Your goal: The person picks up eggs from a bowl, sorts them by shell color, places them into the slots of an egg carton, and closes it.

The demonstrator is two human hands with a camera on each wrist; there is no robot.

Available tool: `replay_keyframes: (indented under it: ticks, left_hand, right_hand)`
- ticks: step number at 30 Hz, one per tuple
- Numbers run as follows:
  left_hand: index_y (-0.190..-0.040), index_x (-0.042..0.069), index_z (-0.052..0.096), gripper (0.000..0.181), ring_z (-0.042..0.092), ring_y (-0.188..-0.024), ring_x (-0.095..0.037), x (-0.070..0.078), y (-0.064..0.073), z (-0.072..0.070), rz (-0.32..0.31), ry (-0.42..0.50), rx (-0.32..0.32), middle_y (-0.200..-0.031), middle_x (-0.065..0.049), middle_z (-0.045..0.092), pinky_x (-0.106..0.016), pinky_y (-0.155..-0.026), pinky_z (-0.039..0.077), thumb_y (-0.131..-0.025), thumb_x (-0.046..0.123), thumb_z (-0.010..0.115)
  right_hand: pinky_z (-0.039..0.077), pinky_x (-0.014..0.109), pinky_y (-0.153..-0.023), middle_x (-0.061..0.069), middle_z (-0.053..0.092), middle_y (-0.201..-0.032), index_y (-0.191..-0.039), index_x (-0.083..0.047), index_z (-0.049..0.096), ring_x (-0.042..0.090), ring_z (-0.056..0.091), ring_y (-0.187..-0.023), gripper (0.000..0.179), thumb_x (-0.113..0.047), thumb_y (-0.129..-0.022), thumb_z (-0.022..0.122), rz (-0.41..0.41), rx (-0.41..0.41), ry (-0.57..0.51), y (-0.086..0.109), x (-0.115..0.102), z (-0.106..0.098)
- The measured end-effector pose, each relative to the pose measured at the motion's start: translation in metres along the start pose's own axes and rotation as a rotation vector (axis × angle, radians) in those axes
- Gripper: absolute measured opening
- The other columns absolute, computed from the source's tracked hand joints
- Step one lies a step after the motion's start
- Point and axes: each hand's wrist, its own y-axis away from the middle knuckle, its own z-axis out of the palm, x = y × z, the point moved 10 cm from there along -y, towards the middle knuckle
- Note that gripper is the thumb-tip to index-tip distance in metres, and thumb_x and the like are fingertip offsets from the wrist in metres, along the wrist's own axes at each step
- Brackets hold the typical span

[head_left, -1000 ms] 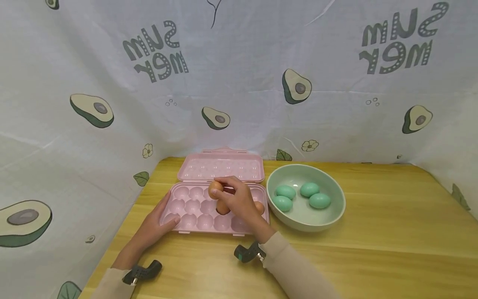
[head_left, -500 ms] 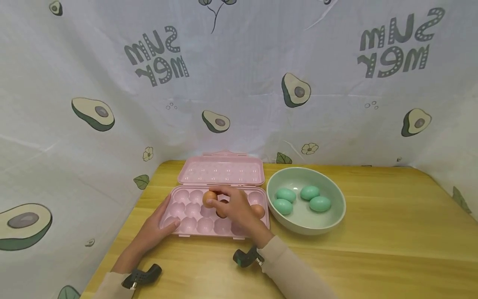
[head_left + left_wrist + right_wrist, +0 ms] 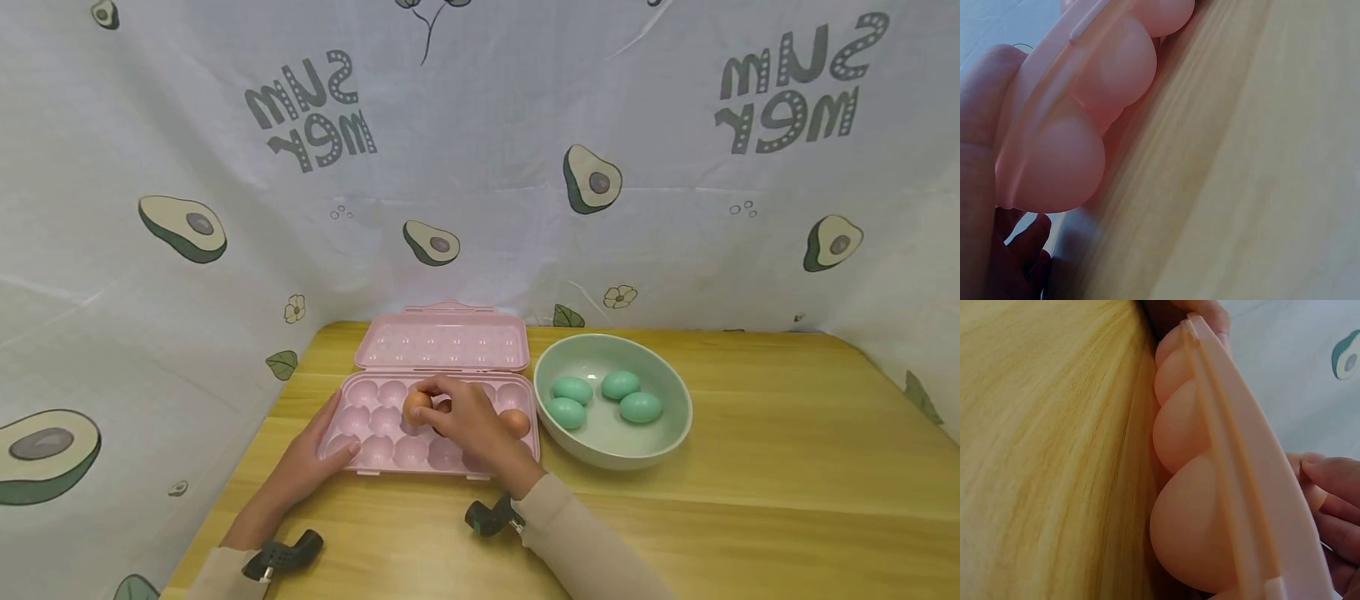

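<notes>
A pink plastic egg carton (image 3: 384, 421) lies open on the wooden table, its lid (image 3: 442, 342) folded back. My left hand (image 3: 303, 457) grips its left end, the thumb over the front corner; in the left wrist view the thumb (image 3: 979, 137) lies along the rim. Over the middle row of cups, my right hand (image 3: 463, 417) pinches a brown egg (image 3: 417, 408) between thumb and fingers, low at a cup. Another brown egg, partly covered by that hand, sits just right of it. A further brown egg (image 3: 515, 423) rests near the carton's right end.
To the carton's right stands a pale green bowl (image 3: 611, 442) holding several mint-green eggs (image 3: 620, 385). A white cloth with avocado prints (image 3: 592, 179) hangs behind the table and along its sides. Bare wooden tabletop (image 3: 787, 442) extends to the right.
My right hand has carried the brown egg leftward and down, from above the back row to a cup in the middle row. The left hand stays on the carton's end.
</notes>
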Motion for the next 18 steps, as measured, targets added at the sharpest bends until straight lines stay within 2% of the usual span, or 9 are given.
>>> replay_keyframes:
  ticks: [7,12,18]
  left_hand:
    - [-0.156,0.017,0.018,0.088,0.024,-0.140,-0.044,-0.0010,-0.0001,0.0006,-0.008,0.002,-0.002,-0.156,-0.019,0.024,-0.063,-0.110,0.021,-0.086,0.035,0.068]
    - [-0.156,0.017,0.018,0.088,0.025,-0.140,-0.044,-0.0015,-0.0012,0.0012,-0.009,-0.004,-0.002,-0.156,-0.020,0.024,-0.063,-0.110,0.021,-0.086,0.036,0.068]
    - [-0.156,0.018,0.017,0.088,0.024,-0.140,-0.043,-0.0041,-0.0014,0.0017,-0.009,-0.007,-0.001,-0.157,-0.018,0.024,-0.062,-0.111,0.021,-0.086,0.036,0.068]
  right_hand:
    - [0.054,0.024,-0.078,-0.003,0.070,-0.103,-0.108,-0.016,0.069,0.009,0.067,-0.088,0.026,-0.024,-0.084,0.076,0.003,0.006,0.064,0.0005,0.0015,0.0011]
    - [0.052,0.024,-0.078,-0.006,0.070,-0.101,-0.107,-0.019,0.069,0.008,0.067,-0.086,0.025,-0.026,-0.085,0.075,0.018,0.000,0.132,0.0011,0.0023,0.0011]
    - [0.053,0.025,-0.078,-0.001,0.071,-0.103,-0.109,-0.016,0.069,0.008,0.068,-0.085,0.024,-0.027,-0.087,0.072,0.009,0.019,0.162,-0.0011,0.0020,0.0002]
